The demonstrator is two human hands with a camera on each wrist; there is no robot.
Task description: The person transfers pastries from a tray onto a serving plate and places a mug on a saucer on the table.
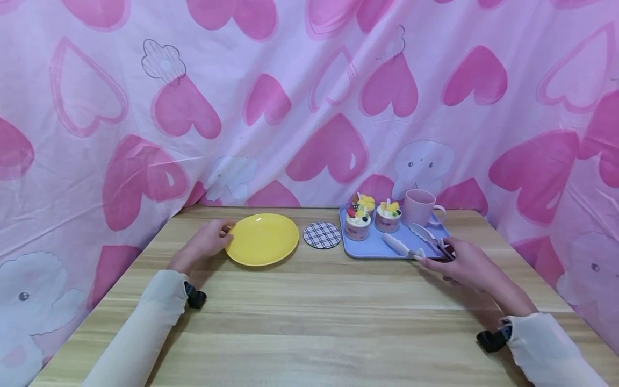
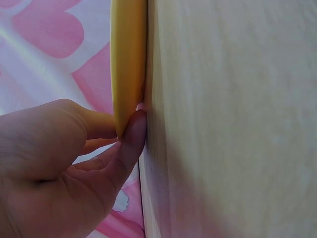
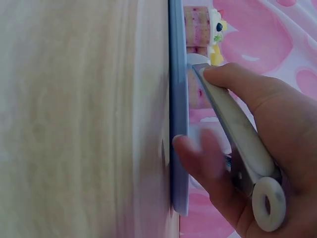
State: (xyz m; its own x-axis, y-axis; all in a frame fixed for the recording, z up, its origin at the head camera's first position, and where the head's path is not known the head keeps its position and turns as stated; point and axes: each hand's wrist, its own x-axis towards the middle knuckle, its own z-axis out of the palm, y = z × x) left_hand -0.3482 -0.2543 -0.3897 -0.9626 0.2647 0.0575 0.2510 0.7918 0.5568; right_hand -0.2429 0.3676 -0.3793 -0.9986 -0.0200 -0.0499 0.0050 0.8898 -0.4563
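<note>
Three fruit-topped dessert cups (image 1: 358,230) standing on blue tray (image 1: 362,251); I'm watching nearer right hand (image 1: 466,266) gripping spread tongs (image 1: 398,246) over tray, axis slanting left toward cups; left hand (image 1: 213,237) pinching yellow plate (image 1: 263,239) left of tray.

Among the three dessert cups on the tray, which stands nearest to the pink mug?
In the head view, the rightmost dessert cup, just left of the pink mug; the front-left cup and the cup behind it stand farther left.
</note>
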